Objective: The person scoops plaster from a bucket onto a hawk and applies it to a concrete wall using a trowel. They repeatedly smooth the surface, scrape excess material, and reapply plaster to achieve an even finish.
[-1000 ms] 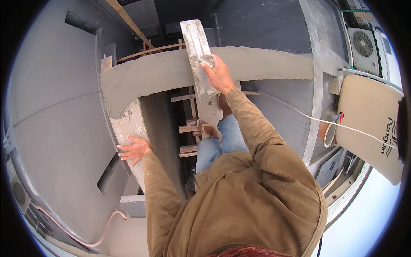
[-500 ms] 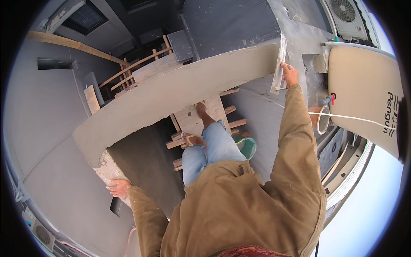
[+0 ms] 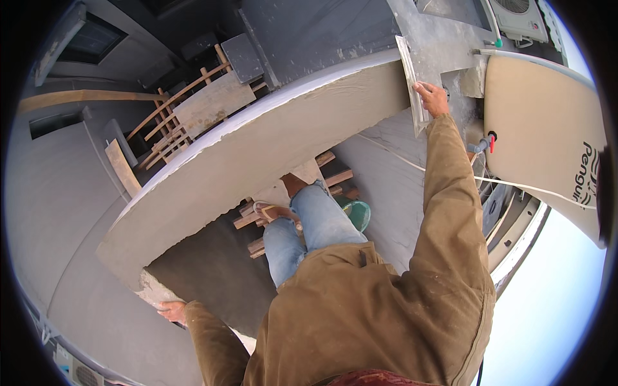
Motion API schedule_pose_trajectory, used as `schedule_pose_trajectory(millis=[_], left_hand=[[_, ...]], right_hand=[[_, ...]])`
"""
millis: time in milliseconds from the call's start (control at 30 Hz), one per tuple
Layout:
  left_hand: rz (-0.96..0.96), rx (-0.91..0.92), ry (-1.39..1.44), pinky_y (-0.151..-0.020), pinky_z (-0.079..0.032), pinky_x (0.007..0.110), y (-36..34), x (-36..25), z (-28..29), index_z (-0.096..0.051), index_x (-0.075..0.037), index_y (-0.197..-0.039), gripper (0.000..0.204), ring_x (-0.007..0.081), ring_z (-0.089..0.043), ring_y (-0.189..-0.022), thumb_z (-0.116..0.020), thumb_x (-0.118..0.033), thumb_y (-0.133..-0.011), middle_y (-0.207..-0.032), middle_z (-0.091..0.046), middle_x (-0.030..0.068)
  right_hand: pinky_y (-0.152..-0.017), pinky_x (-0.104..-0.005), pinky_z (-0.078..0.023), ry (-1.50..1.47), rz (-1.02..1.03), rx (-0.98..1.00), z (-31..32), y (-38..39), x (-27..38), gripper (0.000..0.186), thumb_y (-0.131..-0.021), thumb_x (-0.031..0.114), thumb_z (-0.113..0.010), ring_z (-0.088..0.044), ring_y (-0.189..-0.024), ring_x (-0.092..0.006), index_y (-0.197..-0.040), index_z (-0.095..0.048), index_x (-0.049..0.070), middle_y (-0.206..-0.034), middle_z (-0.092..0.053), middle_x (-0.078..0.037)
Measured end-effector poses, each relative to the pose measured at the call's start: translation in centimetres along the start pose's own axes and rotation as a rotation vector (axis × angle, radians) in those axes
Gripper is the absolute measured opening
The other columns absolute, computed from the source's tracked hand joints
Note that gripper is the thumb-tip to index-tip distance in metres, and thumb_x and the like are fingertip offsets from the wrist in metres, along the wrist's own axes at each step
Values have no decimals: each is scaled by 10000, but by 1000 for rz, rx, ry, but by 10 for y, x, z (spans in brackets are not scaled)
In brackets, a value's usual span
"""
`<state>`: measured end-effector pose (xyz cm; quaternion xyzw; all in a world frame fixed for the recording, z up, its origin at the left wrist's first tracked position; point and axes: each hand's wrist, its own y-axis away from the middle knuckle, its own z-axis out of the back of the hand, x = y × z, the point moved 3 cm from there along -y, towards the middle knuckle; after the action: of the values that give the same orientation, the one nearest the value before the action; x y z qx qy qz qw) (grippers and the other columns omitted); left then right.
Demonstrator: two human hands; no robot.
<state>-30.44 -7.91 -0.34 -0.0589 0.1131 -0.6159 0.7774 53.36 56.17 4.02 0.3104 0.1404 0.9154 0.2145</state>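
My right hand (image 3: 431,98) grips a long, pale grey straightedge (image 3: 405,67), fingers closed around its side. The bar stands beside the right end of a freshly plastered, curved beam (image 3: 283,132), close to the smooth grey wall. On the left, my left hand (image 3: 172,311) lies on the rough, broken-edged end of a low wall (image 3: 154,288), fingers stretched over the edge and holding nothing. Between my arms, my legs in blue jeans (image 3: 322,215) reach down to a sandaled foot (image 3: 275,211) on boards; the other foot is hidden behind the beam.
Wooden planks (image 3: 338,178) form the footing below, beside a green bucket (image 3: 357,214). A big beige tank (image 3: 544,122) with a red-handled valve (image 3: 492,141) stands right, crossed by a white hose (image 3: 515,184). Timber scaffolding (image 3: 170,119) lies beyond the beam, above a drop.
My view has shifted, showing more of the beam's top and hiding one foot. The straightedge now stands closer to the beam's end, tilted the other way. My left hand stays on the wall edge.
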Motion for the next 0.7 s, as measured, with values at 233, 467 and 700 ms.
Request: schedule_pose_trajectory(millis=[233, 467, 700], left_hand=[[-81, 10, -2, -1091, -260, 680, -2, 3, 3, -441, -188, -1492, 703, 287, -386, -1418, -336, -654, -976, -1514, -468, 56], [-44, 14, -26, -1093, -208, 737, 9, -10, 12, -421, -209, -1503, 706, 304, -351, -1443, -324, -669, -976, -1530, -445, 53], [16, 10, -30, -1095, -149, 767, 0, 3, -1, -438, -235, -1489, 674, 296, -309, -1462, -374, -662, -972, -1533, -430, 50]], right_hand=[[-575, -282, -418, -49, 38, 39, -15, 12, 10, 550, -844, 464, -755, -526, -638, -120, -1160, -726, 15, -764, -609, -45], [-902, -363, -511, 13, 103, 95, -67, 56, 35, 566, -848, 456, -725, -690, -999, -266, -1189, -708, 5, -1071, -724, -209], [-927, -375, -513, -22, 101, 138, -131, 123, 95, 584, -864, 421, -727, -689, -1049, -301, -1209, -676, -47, -1126, -703, -249]])
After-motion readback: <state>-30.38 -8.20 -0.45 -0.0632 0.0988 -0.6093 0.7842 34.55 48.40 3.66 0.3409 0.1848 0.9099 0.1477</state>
